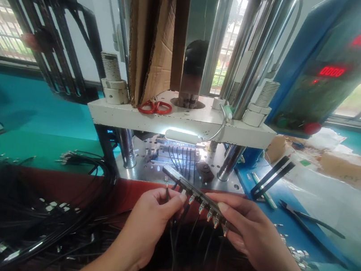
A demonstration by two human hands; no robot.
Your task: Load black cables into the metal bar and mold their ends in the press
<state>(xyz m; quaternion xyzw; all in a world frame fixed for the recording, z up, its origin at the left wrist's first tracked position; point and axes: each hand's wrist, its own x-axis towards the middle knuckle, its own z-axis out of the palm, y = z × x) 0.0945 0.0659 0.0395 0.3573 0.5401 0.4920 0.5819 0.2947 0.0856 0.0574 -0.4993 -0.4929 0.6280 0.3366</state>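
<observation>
My right hand grips the right end of a dark metal bar, which slants down to the right in front of the press. Several cables with small metal connectors hang along the bar's lower edge. Closed in a pinch, my left hand holds a black cable near its connector tip, just below the bar's left part. Behind the bar, several black cables run into a lit mold on the press bed.
Bundles of black cables lie at left. Red-handled scissors rest on the white press plate, above a lamp. At right are pliers, loose connectors and a control box with red digits.
</observation>
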